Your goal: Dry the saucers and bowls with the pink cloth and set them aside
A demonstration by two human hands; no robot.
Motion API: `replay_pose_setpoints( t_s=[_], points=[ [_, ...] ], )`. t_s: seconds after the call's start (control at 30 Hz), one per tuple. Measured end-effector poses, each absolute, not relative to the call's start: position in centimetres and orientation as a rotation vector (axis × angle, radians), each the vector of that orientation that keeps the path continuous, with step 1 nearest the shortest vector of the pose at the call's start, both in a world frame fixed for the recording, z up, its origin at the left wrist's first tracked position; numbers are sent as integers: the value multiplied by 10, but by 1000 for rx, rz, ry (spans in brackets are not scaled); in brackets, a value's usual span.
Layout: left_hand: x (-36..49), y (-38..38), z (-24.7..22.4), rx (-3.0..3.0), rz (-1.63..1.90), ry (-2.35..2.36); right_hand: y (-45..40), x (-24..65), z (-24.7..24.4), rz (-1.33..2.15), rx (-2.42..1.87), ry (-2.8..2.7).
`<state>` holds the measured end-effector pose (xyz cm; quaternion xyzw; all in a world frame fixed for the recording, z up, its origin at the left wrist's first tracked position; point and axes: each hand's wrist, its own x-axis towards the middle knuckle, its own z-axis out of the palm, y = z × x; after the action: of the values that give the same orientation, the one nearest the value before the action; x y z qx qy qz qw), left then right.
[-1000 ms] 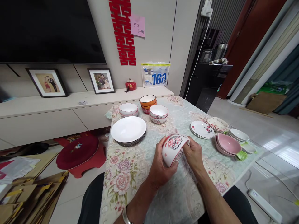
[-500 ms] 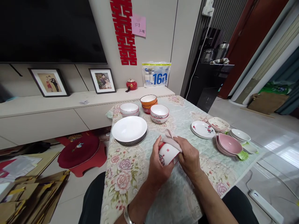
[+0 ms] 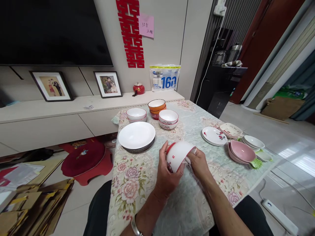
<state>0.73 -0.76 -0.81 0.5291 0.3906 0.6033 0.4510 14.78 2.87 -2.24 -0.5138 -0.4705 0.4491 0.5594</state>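
A white bowl [image 3: 179, 154] with a red rim and small red motifs is tilted on its side above the table. My left hand [image 3: 168, 173] wraps round its base and left side, fingers closed on it. At the bowl's right edge, my right hand [image 3: 198, 164] presses a pale cloth [image 3: 189, 160] against the rim and inside; most of the cloth is hidden by the bowl and fingers. Left of the hands lies a stack of plates, the top plate [image 3: 136, 135] white. Behind the held bowl stand two stacked white bowls [image 3: 168, 118] with red rims.
Further back are more white bowls [image 3: 136, 114] and orange bowls [image 3: 157, 105]. On the right sit floral plates [image 3: 213, 135], square dishes [image 3: 230, 130], pink dishes [image 3: 242, 151] and small white bowls [image 3: 253, 142], close to the edge of the tablecloth [image 3: 130, 186]. A red stool [image 3: 85, 160] stands left.
The cloth and my right hand have moved from over the bowl's top to its right edge, partly inside. More of the bowl's outer side shows. My left hand keeps its hold.
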Motion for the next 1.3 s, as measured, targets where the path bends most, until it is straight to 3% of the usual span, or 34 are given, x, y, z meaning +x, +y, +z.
replay_pose_setpoints(
  t_s=[0.17,0.33,0.57,0.73,0.93,1.03,1.17,1.3],
  points=[
    [8,-9,-9,1435,1378,962,20,166,-9,242,-1336,-1510],
    [6,-9,-7,1540,1388,975,8,163,0,-343,-1054,-1870],
    [7,-7,-17,1484,1505,1061,11,151,1,-156,-1077,-1856],
    [8,-8,-18,1403,1573,1079,20,151,-8,467,-1262,-1517],
    [7,-5,-9,1316,1606,1085,29,143,-27,1128,-1179,-1162],
    [8,-5,-10,1341,1533,1036,28,148,-25,943,-1260,-1188],
    [10,-7,-11,1459,1437,1013,19,163,-10,317,-1355,-1451],
    [8,-8,-9,1569,1419,1026,9,164,2,-288,-1116,-1819]
  ],
)
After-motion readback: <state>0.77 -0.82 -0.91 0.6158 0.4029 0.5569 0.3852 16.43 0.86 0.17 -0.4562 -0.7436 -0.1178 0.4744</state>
